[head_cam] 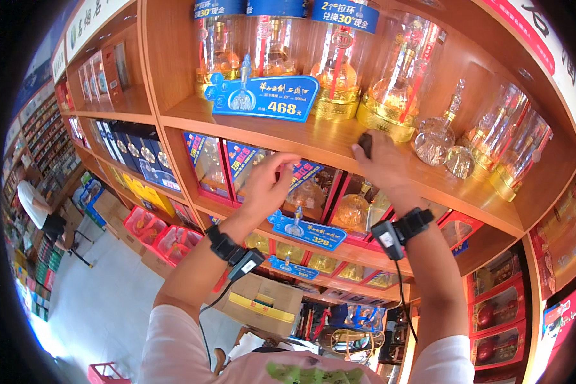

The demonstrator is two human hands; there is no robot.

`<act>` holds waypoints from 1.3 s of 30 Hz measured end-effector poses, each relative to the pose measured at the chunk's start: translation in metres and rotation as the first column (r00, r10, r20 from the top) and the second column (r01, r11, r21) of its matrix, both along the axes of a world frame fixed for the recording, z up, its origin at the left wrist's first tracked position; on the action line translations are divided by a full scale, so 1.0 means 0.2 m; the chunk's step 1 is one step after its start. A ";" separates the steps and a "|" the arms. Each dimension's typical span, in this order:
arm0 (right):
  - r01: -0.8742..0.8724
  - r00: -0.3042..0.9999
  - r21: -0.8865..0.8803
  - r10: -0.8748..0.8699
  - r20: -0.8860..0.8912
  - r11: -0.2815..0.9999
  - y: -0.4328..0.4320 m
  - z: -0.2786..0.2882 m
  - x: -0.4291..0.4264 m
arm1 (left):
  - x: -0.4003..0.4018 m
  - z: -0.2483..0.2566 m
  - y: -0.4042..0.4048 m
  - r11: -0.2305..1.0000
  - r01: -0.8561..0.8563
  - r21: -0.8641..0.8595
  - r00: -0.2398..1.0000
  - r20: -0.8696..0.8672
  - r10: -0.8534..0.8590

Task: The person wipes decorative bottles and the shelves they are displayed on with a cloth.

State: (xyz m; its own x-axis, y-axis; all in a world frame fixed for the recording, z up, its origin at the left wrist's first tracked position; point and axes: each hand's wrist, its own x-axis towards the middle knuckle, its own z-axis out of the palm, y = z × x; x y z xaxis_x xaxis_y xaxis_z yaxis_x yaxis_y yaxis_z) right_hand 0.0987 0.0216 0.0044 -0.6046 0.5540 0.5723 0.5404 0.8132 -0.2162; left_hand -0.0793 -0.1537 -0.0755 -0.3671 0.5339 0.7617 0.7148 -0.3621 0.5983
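My right hand [380,156] rests at the front of the wooden shelf [288,137], its fingers around a small dark object [365,143] that I cannot identify. Just behind it stands a liquor bottle in a clear cylinder with a gold base [388,120]. To its right are a bare glass decanter [434,139] and a small round glass bottle [460,162]. My left hand [269,185] is raised before the shelf's front edge with curled fingers, holding nothing that I can see. A blue price sign [266,98] stands on the shelf above it.
Boxed bottles [312,192] fill the shelf below, with another blue price sign [309,230] at its edge. Red baskets [177,245] and a cardboard carton [254,300] stand lower down. A person in a white shirt [32,204] is far off at left.
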 end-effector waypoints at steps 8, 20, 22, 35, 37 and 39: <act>-0.159 0.986 0.050 0.161 -0.041 0.986 -0.22 -0.05 -0.36 | -0.13 0.14 0.11 0.976 -0.200 0.084 0.950 -0.229 0.215; -0.096 0.976 0.189 0.130 -0.175 0.977 0.03 -0.11 0.14 | -0.14 0.08 0.25 0.904 -0.333 0.269 0.770 -0.476 0.426; -0.145 0.965 0.237 0.190 -0.183 0.961 0.06 -0.12 0.21 | -0.16 0.09 0.24 0.916 -0.298 0.268 0.801 -0.452 0.392; -0.298 0.916 0.049 0.300 -0.267 0.953 0.22 0.01 -0.07 | -0.20 0.14 0.14 0.958 -0.285 -0.014 0.821 -0.519 0.237; -0.373 0.923 0.033 0.374 -0.088 0.927 0.26 -0.03 -0.19 | -0.19 0.14 0.16 0.958 -0.285 -0.041 0.837 -0.497 0.228; -0.271 0.963 0.078 0.269 0.029 0.960 0.22 -0.06 -0.25 | -0.17 0.13 0.17 0.959 -0.279 -0.047 0.850 -0.476 0.224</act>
